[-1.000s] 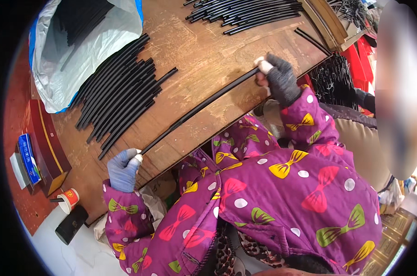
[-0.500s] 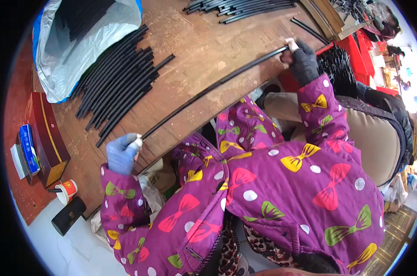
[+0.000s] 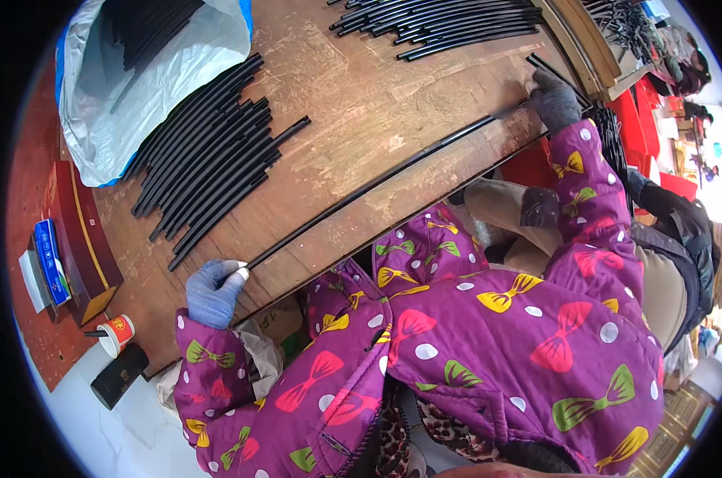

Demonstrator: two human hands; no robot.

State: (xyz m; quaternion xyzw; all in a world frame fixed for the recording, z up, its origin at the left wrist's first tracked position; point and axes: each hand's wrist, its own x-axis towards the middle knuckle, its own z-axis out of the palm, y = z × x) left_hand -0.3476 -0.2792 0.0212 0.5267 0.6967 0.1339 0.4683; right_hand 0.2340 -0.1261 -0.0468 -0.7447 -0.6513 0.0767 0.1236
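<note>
A long, thin black rod [image 3: 369, 185] stretches diagonally along the table's near edge. Its lower left end is pinched between the thumb and fingers of my left hand [image 3: 215, 293], in a pale blue glove with white fingertips. At the rod's far right end, which is smeared by motion, is my right hand [image 3: 555, 102] in a dark grey glove. Its fingers are blurred and partly hidden, so whether it grips the rod does not show. Just beyond that hand, a couple of other black rods [image 3: 545, 64] lie at the table's right side.
A pile of black rods [image 3: 209, 171] lies at left, beside an open white bag [image 3: 138, 119] with more rods inside. Another bundle [image 3: 448, 28] is at the far edge. Cardboard strips [image 3: 576, 36] and red bins [image 3: 635, 127] stand at right. A paper cup [image 3: 118, 331] stands lower left.
My right hand has shifted up and to the right, toward the loose rods at the table's right side. My left hand keeps its pinch on the rod's end. The whole view has shifted slightly.
</note>
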